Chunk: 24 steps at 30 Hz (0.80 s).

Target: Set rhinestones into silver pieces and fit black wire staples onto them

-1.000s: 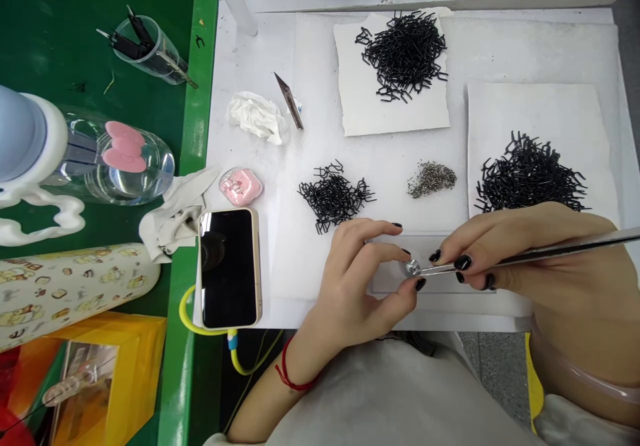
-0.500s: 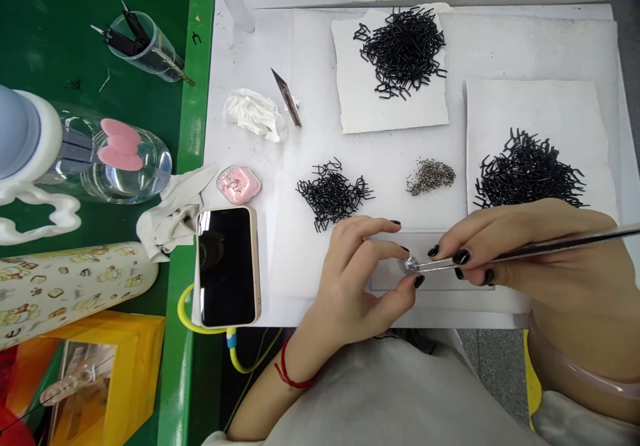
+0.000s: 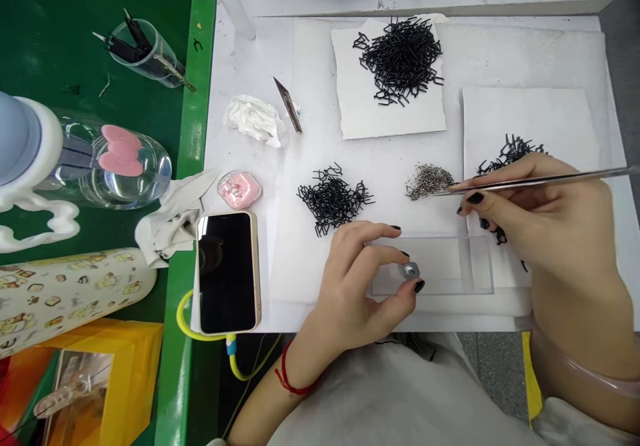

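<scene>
My left hand is closed over a clear rectangular plastic box, pinching a small rounded silver-grey metal piece between thumb and index finger. My right hand grips slim metal tweezers like a pen. Their tips touch the near right edge of a heap of tiny brownish metallic bits. Whether a bit is caught between the tips is too small to tell. Under my right hand, a pile of small black forked pieces is partly hidden.
Black forked pieces also form a heap on torn white card and a smaller pile left of the bits. Leftward lie a pointed blade, crumpled tissue, a pink case and a phone. Bottles stand beyond.
My right hand has drawn the tweezers away from the metal piece, up and right to the heap of tiny bits. My left hand keeps its pinch in place.
</scene>
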Each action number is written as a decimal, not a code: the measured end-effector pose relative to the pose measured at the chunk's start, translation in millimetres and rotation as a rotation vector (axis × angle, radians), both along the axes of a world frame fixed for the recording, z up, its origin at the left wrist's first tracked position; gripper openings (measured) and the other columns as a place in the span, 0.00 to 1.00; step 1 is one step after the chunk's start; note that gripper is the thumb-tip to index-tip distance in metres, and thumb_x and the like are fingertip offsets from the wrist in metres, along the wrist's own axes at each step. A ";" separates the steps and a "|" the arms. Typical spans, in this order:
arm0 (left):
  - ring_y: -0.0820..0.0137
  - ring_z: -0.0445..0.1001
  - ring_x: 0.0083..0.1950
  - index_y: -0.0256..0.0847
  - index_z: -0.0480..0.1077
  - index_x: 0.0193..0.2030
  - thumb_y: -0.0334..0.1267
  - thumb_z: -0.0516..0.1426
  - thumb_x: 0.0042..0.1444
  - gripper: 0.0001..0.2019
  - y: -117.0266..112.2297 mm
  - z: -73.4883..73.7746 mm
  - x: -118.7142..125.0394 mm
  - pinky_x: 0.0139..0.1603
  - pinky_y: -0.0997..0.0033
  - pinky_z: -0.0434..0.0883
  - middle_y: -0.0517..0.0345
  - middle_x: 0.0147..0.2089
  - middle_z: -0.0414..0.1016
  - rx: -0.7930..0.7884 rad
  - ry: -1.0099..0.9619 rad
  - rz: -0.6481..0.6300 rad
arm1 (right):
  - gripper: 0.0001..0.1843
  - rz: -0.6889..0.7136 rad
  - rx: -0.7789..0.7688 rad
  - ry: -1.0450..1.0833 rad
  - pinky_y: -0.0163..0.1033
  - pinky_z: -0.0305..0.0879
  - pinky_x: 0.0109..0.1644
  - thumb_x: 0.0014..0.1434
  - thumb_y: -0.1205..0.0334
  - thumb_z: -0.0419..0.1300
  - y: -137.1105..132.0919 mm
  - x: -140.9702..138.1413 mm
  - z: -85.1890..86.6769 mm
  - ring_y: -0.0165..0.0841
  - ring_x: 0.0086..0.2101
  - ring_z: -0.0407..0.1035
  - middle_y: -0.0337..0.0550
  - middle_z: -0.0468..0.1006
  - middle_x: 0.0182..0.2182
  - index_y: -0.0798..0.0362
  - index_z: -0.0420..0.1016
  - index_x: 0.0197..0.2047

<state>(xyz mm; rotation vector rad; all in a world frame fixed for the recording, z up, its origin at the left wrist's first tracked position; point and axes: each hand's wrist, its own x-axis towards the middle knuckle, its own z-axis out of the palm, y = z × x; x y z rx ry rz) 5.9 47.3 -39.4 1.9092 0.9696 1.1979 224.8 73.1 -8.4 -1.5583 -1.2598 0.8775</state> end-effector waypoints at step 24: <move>0.61 0.72 0.50 0.39 0.68 0.43 0.29 0.62 0.56 0.09 1.1 1.6 -0.7 0.51 0.57 0.69 0.47 0.49 0.73 -0.008 -0.004 -0.014 | 0.06 0.132 -0.026 -0.035 0.33 0.71 0.28 0.55 0.66 0.70 0.4 4.0 -17.3 0.33 0.33 0.79 0.38 0.85 0.33 0.47 0.79 0.34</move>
